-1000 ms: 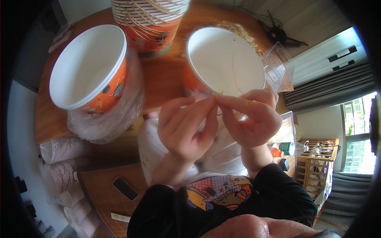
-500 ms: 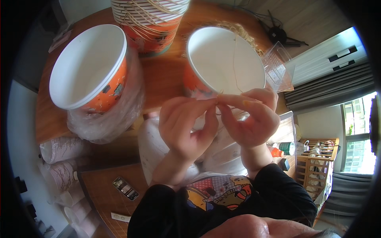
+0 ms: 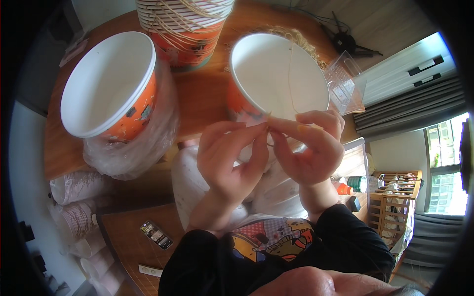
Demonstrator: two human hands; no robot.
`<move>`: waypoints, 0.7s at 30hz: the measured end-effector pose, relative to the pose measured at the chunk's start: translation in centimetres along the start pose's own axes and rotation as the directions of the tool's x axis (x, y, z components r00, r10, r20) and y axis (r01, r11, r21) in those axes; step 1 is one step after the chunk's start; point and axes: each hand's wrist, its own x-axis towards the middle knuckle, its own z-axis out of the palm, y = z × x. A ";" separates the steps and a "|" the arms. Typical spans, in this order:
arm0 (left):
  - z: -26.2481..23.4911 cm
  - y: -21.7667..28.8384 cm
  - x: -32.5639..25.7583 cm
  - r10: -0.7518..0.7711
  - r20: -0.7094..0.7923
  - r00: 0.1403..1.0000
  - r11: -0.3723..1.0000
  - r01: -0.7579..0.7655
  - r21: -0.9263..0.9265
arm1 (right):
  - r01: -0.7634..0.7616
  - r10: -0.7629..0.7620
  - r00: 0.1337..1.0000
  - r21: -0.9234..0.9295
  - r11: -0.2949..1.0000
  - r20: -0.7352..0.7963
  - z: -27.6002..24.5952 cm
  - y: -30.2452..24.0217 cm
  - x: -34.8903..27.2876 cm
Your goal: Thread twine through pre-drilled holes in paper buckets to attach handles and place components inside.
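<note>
My left hand point(image 3: 228, 157) and my right hand point(image 3: 311, 150) meet fingertip to fingertip at the near rim of a white-lined orange paper bucket point(image 3: 269, 64). Both pinch a thin tan cord point(image 3: 291, 81). One length of it runs from the right fingers up across the inside of the bucket to the far wall. A small loop hangs below the pinching fingertips; the exact crossing of the cord is hidden by them. The bucket's lower near side is behind my hands.
A second orange bucket point(image 3: 106, 79) stands at the left on crumpled clear plastic point(image 3: 133, 153). Behind it rises a bucket stack point(image 3: 185, 29) draped with cords. Loose tan cords point(image 3: 301, 42) lie beyond the right bucket, near a clear plastic box point(image 3: 345, 81). A phone point(image 3: 156, 235) lies lower left.
Both hands have shifted very slightly left and keep their pinch on the cord. The buckets appear marginally shifted in the picture; the cord inside the right one hangs a little differently.
</note>
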 end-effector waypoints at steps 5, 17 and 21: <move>-0.2 0.0 0.1 0.023 0.014 1.000 0.999 -0.023 0.030 | -0.025 0.025 0.999 -0.011 1.000 0.024 -0.3 -0.4 0.3; -0.3 0.2 0.2 0.074 0.056 0.996 0.994 -0.079 0.080 | -0.033 0.033 0.999 -0.006 0.999 -0.007 -0.2 -0.6 0.4; -0.3 0.7 0.4 0.092 0.073 0.993 0.991 -0.098 0.087 | -0.070 0.070 0.997 0.022 0.997 -0.025 -0.2 -0.3 -0.2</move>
